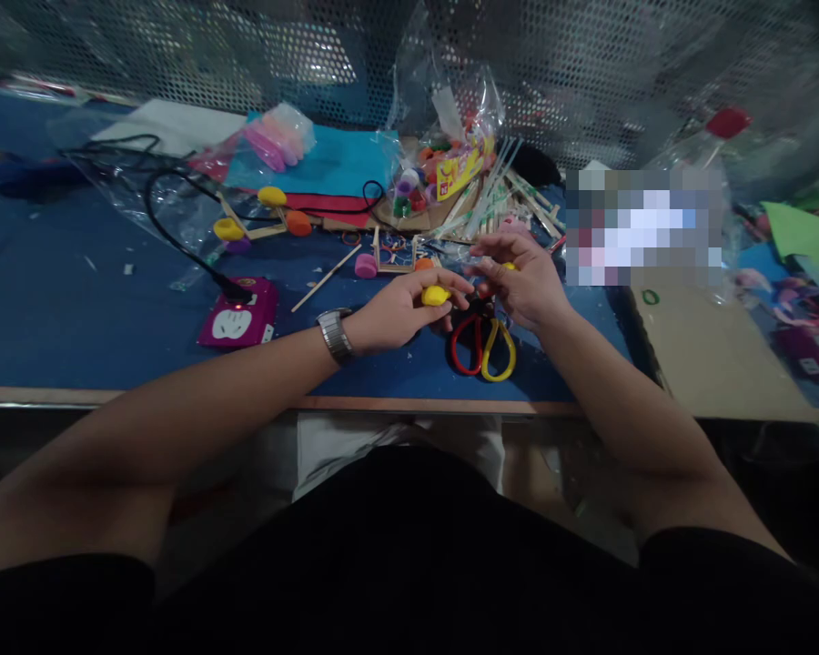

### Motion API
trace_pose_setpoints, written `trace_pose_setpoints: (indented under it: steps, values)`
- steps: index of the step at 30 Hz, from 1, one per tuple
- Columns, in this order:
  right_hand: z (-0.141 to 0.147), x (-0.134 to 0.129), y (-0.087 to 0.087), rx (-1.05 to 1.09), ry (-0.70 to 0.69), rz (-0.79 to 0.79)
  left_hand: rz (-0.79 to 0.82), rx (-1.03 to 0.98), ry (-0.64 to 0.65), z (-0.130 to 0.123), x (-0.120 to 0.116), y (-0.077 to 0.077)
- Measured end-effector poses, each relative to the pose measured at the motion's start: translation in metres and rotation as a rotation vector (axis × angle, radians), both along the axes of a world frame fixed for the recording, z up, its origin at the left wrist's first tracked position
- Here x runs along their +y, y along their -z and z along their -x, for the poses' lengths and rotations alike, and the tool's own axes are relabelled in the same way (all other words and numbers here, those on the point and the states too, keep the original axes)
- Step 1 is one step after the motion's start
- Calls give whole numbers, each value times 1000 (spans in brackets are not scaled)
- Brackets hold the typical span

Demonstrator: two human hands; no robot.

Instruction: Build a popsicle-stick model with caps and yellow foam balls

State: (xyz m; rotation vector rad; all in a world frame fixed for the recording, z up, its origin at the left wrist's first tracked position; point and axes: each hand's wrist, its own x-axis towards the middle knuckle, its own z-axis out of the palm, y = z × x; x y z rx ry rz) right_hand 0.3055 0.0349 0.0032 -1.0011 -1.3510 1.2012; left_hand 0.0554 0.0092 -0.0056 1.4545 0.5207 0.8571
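My left hand (399, 309), with a metal watch (335, 335) on its wrist, has its fingers curled round a small, rounded yellow piece (435, 296) that looks like a bottle cap. To its right, my right hand (524, 280) is closed in a pinch. A bit of yellow (510, 267) shows at its fingers; what the fingertips grip is hard to make out. Just below both hands lie scissors (479, 344) with one red and one yellow handle loop, their blades hidden. Beyond my left hand sits a small wooden-stick frame (394, 267) with pink and orange round pieces.
At left are a purple power socket box (238, 314) with a black cable, a loose stick (326, 278) and another stick frame (267, 231) with coloured rounds. Behind are a plastic bag of coloured pieces (443, 173) and piled sticks (498, 205). Cardboard (716, 350) lies right.
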Motion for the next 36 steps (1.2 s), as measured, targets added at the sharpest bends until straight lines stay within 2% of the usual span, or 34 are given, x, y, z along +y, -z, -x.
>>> trace_pose_setpoints:
  steps: [4, 8, 13, 18, 22, 27, 33, 36]
  values:
    - [-6, -3, -5, 15, -40, 2, 86, -11, -7, -1, -4, -3]
    - [-7, -1, -7, 107, -14, -14, 204, -74, 16, -1, -7, -6]
    - [-2, 1, -2, 87, -11, -117, 35, 77, 14, 1, -6, -7]
    - [-4, -2, -1, 8, 43, -17, -31, 9, 19, 3, -4, -8]
    - [-6, 2, -3, 23, 55, 18, -79, 67, 40, 8, -9, -15]
    - [-5, 7, 0, -17, 89, -81, -62, -41, 12, 5, -15, -15]
    - [0, -4, -7, 2, 54, 18, -75, -122, 49, -1, -7, -4]
    - [1, -8, -11, 22, 41, 26, -9, -130, 30, 0, -5, -3]
